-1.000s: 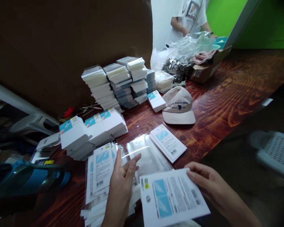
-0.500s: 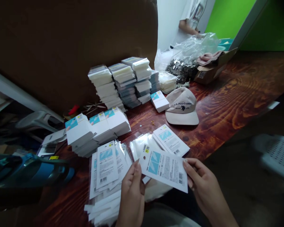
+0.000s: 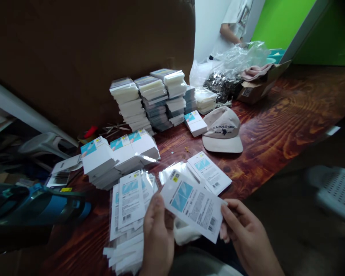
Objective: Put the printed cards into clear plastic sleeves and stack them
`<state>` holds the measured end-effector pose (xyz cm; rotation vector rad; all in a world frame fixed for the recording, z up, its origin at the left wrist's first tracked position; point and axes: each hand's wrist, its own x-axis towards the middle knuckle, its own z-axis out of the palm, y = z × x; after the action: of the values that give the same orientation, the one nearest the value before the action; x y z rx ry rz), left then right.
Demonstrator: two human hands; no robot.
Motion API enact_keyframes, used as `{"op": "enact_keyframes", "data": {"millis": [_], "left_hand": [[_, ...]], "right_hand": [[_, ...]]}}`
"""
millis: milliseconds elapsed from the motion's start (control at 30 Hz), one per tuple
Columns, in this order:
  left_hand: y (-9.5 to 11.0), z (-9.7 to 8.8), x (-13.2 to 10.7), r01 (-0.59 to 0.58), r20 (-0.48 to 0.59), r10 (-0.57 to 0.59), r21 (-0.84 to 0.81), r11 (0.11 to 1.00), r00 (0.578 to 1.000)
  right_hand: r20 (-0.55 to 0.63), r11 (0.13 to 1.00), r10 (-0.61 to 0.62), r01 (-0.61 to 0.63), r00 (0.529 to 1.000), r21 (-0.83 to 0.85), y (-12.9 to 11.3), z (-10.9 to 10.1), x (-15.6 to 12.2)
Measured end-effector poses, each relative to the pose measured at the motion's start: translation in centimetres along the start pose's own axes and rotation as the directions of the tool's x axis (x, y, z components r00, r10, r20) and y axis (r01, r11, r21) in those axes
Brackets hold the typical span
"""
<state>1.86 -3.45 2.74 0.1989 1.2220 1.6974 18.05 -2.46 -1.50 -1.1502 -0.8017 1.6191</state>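
Between my two hands is a white printed card (image 3: 193, 206) with a blue picture panel and a barcode, tilted down to the right. My left hand (image 3: 158, 234) pinches its left edge, thumb on top. At the opposite end, my right hand (image 3: 244, 226) grips the card's right edge between thumb and fingers. Beneath and left of my left hand lies a spread of similar cards (image 3: 130, 199) in clear sleeves. Just past the held card are clear plastic sleeves (image 3: 171, 173) and a small pile of cards (image 3: 209, 174).
Card stacks (image 3: 99, 159) stand at the left, with tall bundled stacks (image 3: 152, 96) behind. A beige cap (image 3: 222, 130) sits beside a banded card stack (image 3: 195, 123). Farther back are a cardboard box (image 3: 254, 88), plastic bags and another person (image 3: 232, 30). A blue bottle (image 3: 46, 203) lies at the left.
The held card has turned clockwise, its right end dipping lower. My left hand has moved slightly left and my right hand slightly down. The camera view has shifted a little.
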Motion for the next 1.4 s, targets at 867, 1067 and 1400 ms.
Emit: {"op": "enact_keyframes", "data": {"millis": [867, 1067, 1400], "left_hand": [[0.7, 0.1, -1.5, -0.093, 0.237, -0.072, 0.617, 0.781, 0.969], [1.0, 0.1, -1.9, -0.123, 0.184, 0.005, 0.639, 0.759, 0.983], [7.8, -7.4, 3.0, -0.049, -0.045, 0.353, 0.966, 0.253, 0.934]], "right_hand": [[-0.151, 1.0, 0.024, -0.025, 0.988, -0.004, -1.8, 3.0, -0.4], [-0.096, 0.996, 0.089, -0.09, 0.991, -0.002, -2.4, 3.9, -1.7], [-0.086, 0.332, -0.574, 0.136, 0.815, -0.933, -0.2, -2.4, 6.6]]}}
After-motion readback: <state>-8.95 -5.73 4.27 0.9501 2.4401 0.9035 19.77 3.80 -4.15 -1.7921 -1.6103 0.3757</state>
